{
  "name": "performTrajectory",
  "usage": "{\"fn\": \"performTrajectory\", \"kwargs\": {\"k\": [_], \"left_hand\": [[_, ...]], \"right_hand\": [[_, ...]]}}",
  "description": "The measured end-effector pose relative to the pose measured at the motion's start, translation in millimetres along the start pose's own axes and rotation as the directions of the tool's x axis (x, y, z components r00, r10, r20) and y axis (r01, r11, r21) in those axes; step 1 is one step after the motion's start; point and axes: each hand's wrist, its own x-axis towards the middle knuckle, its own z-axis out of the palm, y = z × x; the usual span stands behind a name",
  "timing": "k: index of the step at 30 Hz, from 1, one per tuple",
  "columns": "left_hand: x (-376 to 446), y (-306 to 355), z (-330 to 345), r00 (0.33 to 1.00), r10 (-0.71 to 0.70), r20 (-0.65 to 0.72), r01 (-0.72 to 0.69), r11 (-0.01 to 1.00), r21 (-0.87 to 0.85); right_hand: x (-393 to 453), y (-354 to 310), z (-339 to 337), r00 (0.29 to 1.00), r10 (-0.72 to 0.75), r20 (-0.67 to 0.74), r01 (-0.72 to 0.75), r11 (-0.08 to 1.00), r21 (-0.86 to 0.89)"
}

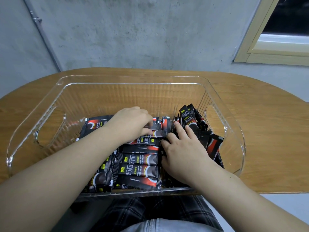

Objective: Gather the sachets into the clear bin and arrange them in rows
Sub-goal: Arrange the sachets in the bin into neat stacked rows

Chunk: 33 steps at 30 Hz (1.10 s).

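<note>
A clear plastic bin (pixel 107 84) stands on the wooden table. Several black and red coffee sachets lie inside it. A flat row of sachets (pixel 140 164) runs down the middle toward me, and a loose heap of sachets (pixel 194 119) leans against the right wall. My left hand (pixel 132 123) reaches into the bin and pinches one sachet (pixel 158 133) at the far end of the row. My right hand (pixel 182 148) rests with spread fingers between the row and the heap, fingertips touching sachets.
The wooden table (pixel 260 131) has a rounded far edge against a grey concrete wall. A window frame (pixel 267 52) sits at the upper right. The bin's left third holds no sachets. My lap shows below the table's near edge.
</note>
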Motion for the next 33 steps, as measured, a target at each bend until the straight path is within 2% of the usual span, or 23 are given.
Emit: {"fn": "performTrajectory", "kwargs": {"k": [3, 14, 23, 30, 33], "left_hand": [[1.1, 5.1, 1.9, 0.998, 0.034, 0.044, -0.034, 0.999, -0.008], [0.2, 0.1, 3.7, 0.996, 0.071, 0.046, -0.072, 0.997, 0.013], [-9.2, -10.1, 3.7, 0.998, 0.041, 0.039, -0.040, 0.999, -0.023], [-12.9, -8.9, -0.2, 0.999, 0.042, 0.017, -0.042, 0.998, 0.037], [-13.1, -10.5, -4.0, 0.998, 0.043, 0.052, -0.044, 0.999, 0.016]], "right_hand": [[0.0, -0.4, 0.4, 1.000, -0.005, -0.012, 0.005, 1.000, -0.005], [-0.4, -0.3, 0.6, 1.000, -0.011, -0.029, 0.011, 1.000, -0.011], [0.6, -1.3, -4.0, 0.999, 0.002, 0.041, -0.002, 1.000, -0.003], [1.5, -2.3, -6.5, 0.995, -0.008, 0.102, 0.009, 1.000, -0.007], [1.9, -3.0, -6.8, 0.990, 0.008, 0.138, -0.008, 1.000, -0.002]]}}
